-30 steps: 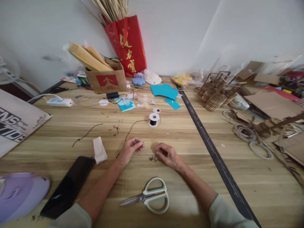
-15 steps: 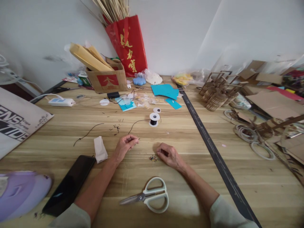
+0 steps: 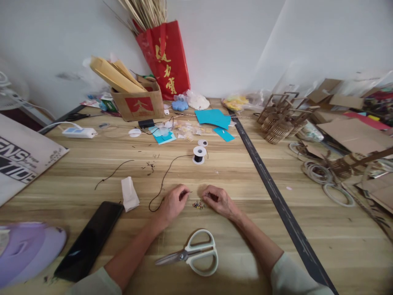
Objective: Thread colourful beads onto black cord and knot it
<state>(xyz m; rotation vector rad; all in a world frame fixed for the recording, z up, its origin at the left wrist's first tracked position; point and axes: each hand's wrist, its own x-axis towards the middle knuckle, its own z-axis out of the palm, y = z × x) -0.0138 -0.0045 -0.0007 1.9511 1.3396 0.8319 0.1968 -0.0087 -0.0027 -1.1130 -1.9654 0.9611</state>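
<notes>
My left hand is closed, its fingertips pinching a thin black cord whose short end pokes out to the right. From the hand the cord loops over the table back to a white spool wound with black cord. Just right of that end, my right hand rests by a small pile of coloured beads, thumb and forefinger pressed together. Whatever lies between those fingertips is too small to make out. White-handled scissors lie with blades parted in front of both hands.
A black phone, a folded white tissue and a purple-and-white object lie at the left. Blue paper sheets and a cardboard box are at the back. Small woven baskets stand at the right.
My left hand has moved right and nearer to me, toward the beads, drawing the cord into a longer loop behind it. My right hand has hardly moved.
</notes>
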